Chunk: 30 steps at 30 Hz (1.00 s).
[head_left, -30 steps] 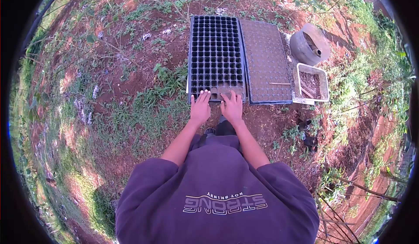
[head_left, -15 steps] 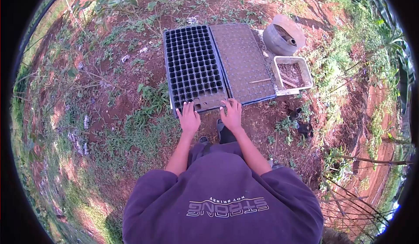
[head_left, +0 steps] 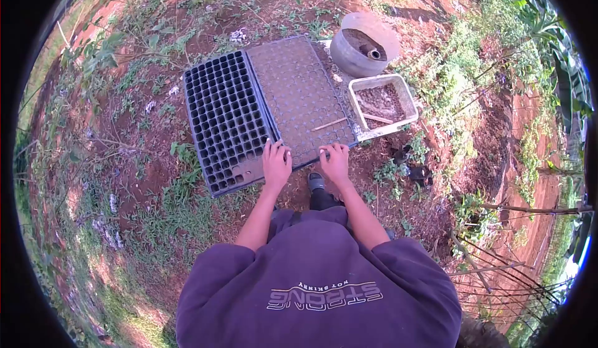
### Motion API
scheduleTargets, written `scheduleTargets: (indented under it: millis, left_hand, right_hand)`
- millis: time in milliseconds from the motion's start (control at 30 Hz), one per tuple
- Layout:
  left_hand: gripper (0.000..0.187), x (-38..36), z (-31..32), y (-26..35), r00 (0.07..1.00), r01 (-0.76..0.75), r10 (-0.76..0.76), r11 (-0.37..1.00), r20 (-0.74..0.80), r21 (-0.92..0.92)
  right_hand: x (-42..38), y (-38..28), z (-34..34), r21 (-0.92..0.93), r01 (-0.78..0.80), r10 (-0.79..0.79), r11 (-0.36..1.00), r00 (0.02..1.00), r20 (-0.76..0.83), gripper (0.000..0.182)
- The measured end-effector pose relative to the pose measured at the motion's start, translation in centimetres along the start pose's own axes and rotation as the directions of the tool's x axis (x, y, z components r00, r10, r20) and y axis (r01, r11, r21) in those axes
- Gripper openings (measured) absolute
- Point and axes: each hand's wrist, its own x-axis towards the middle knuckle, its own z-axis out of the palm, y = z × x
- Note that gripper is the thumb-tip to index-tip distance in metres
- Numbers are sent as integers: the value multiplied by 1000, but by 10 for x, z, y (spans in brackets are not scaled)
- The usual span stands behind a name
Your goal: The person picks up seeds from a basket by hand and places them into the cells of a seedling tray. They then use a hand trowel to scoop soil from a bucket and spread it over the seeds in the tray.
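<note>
Reaching to the near edge of the soil-filled tray (head_left: pixel 293 80): left hand (head_left: pixel 276 164), near its left corner, fingers bent, thumb apart from them; right hand (head_left: pixel 335 163), near its right corner, thumb likewise apart; firmness of contact impossible to tell for either. Lying across the filled tray, toward its near right corner: one thin stick (head_left: pixel 330 123). Adjoining its left edge: one black cell tray (head_left: pixel 224 108), mostly dark open cells, soil along part of the near end. Standing beyond the right edge: one round container (head_left: pixel 352 62), soil and a small ring-ended piece (head_left: pixel 374 54) inside; nearer, one pale rectangular basin (head_left: pixel 408 95), brown material and a flat strip (head_left: pixel 378 118) inside.
</note>
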Motion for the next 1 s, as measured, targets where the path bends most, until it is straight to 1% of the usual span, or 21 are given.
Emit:
scheduleTargets:
  millis: [33, 167, 233, 267, 333, 367, 433, 567, 633, 733, 800, 900, 967, 1000]
  left_hand:
    - [11, 7, 6, 5, 1000, -27, 27, 1000, -1, 5]
    - [11, 32, 33, 18, 998, -50, 48, 997, 45, 53]
    - [13, 40, 46, 24, 996, -10, 3, 997, 93, 79]
    - [13, 44, 52, 26, 996, -5, -3, 997, 91, 82]
    - [14, 52, 60, 31, 999, -14, 6, 989, 50, 145]
    - [14, 55, 63, 32, 999, -3, -4, 989, 44, 151]
    - [14, 60, 66, 37, 999, 27, -34, 980, 32, 198]
    - [15, 65, 72, 43, 994, 99, -107, 969, 23, 224]
    - [16, 64, 73, 44, 997, 69, -75, 976, 25, 208]
    - [15, 63, 71, 45, 993, 93, -105, 971, 44, 219]
    - [15, 64, 69, 45, 993, 103, -114, 969, 38, 225]
    - [17, 65, 67, 47, 991, 120, -130, 968, 35, 220]
    - [18, 68, 66, 49, 990, 132, -141, 967, 28, 216]
    - [18, 70, 66, 49, 986, 145, -161, 963, 51, 227]
  right_hand:
    - [8, 8, -3, -12, -2, 3, 1000, 1000, 16, 17]
    - [39, 32, -10, -10, 15, -15, 1000, 999, 50, 18]
    - [52, 43, -9, -9, 97, -96, 995, 993, 65, 20]
    - [59, 48, -9, -5, 100, -100, 995, 993, 70, 20]
    - [71, 53, -9, 23, 172, -173, 985, 983, 67, 22]
    - [76, 56, -10, 17, 164, -165, 986, 979, 120, 24]
    - [85, 65, -7, 13, 200, -200, 980, 968, 150, 24]
    - [98, 72, -2, 1, 282, -277, 960, 941, 193, 20]
    - [101, 72, -2, 10, 294, -289, 956, 934, 208, 18]
    - [106, 70, 0, 21, 300, -297, 954, 929, 221, 15]
    - [110, 69, 3, 27, 302, -300, 953, 927, 224, 14]
    - [109, 68, 9, 18, 354, -352, 935, 920, 173, 13]
    - [109, 69, 14, 17, 365, -363, 931, 915, 175, 12]
    - [110, 68, 15, 16, 372, -369, 928, 912, 178, 11]
